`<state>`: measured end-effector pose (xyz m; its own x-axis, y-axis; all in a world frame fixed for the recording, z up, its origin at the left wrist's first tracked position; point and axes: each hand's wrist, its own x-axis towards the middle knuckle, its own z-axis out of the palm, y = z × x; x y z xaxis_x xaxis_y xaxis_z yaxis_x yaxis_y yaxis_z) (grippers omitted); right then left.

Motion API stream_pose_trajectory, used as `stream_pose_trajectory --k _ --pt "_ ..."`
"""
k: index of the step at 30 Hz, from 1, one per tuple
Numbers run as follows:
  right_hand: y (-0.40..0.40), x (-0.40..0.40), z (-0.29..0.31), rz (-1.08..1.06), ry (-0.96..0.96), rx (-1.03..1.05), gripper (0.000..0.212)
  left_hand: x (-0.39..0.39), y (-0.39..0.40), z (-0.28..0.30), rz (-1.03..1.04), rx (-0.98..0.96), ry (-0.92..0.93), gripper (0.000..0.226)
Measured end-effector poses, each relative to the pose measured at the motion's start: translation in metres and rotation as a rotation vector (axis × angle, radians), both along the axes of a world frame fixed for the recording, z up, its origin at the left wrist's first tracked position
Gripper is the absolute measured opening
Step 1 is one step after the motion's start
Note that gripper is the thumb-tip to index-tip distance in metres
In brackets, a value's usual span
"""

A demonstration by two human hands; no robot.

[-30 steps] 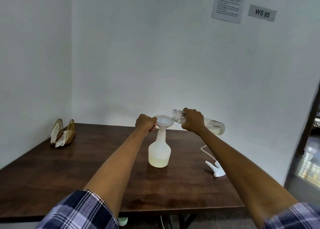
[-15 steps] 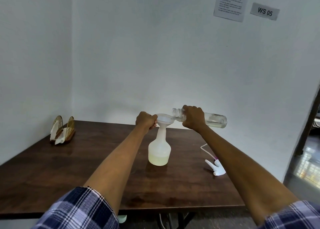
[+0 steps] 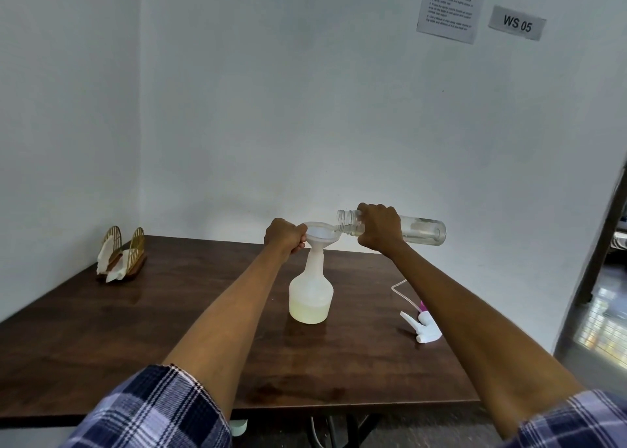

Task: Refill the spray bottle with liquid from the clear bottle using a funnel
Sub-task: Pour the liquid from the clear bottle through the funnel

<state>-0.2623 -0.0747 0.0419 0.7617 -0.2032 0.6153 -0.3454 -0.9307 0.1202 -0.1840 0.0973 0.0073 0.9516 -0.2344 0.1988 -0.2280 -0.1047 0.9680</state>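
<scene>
At the left edge of the frame, one gold wire napkin holder (image 3: 121, 256) is sitting on the dark worktop (image 3: 101, 328), well apart from the work and taking no part in it

Moving toward the centre, the left hand (image 3: 284, 238) is curling its fingers round the rim of the single white funnel (image 3: 319, 235), pinching it on its left side; this looks meant to be keeping the funnel from tipping while liquid is coming in. The funnel's stem is sitting in the neck of the one spray bottle (image 3: 311, 293), which is standing upright on the worktop in the middle of the frame, with pale yellowish liquid filling only its lower part, so the refill seems to be partway along

Just right of centre, the right hand (image 3: 379, 226) is wrapping round the neck end of the one clear bottle (image 3: 407, 230), holding it almost level with its open mouth over the funnel's right rim; the shallow tilt is probably keeping the pour slow. Little liquid is showing inside it

In the lower right, the spray head (image 3: 422, 327), one only, is lying on the worktop with its thin tube trailing behind, set aside so the neck is staying open. Two papers are hanging on the wall at the upper right
</scene>
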Motion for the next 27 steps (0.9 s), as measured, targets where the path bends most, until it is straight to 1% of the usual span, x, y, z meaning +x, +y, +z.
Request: stream_pose_trajectory --k 9,13,16,20,22,23,25,27 --pt "0.000 0.001 -0.005 0.015 -0.016 0.050 0.035 -0.001 0.000 0.000 -0.001 0.017 -0.001 0.026" --pt "0.001 0.000 -0.012 0.010 -0.026 0.137 0.033 -0.003 0.001 0.001 -0.007 0.011 -0.003 0.027" --pt "0.004 -0.001 -0.019 0.032 -0.054 0.351 0.026 -0.005 0.002 0.001 -0.010 0.009 -0.007 0.027" --pt "0.004 -0.006 -0.029 0.150 -0.103 0.753 0.028 -0.007 0.003 0.000 -0.027 -0.007 0.001 0.027" --pt "0.000 -0.012 -0.037 0.228 -0.072 0.935 0.021 -0.008 0.004 0.000 -0.045 -0.017 -0.002 0.033" --pt "-0.003 -0.015 -0.041 0.265 -0.041 0.990 0.017 -0.009 0.005 0.000 -0.054 -0.021 -0.001 0.037" --pt "-0.007 -0.023 -0.047 0.326 0.022 0.995 0.011 -0.011 0.007 0.000 -0.064 -0.024 0.018 0.045" --pt "-0.005 -0.032 -0.049 0.368 0.072 0.971 0.015 -0.012 0.009 -0.001 -0.066 -0.009 0.040 0.055"
